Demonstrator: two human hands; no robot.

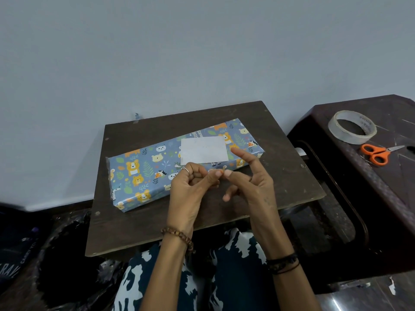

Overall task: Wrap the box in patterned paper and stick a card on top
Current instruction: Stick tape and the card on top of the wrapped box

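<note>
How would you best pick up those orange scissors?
By the orange handles, I'd say. The scissors lie flat and closed beside the tape roll, handles toward the person and blades pointing away to the right. Coming from above on the near-left side meets the loops first, clear of the tips.
</note>
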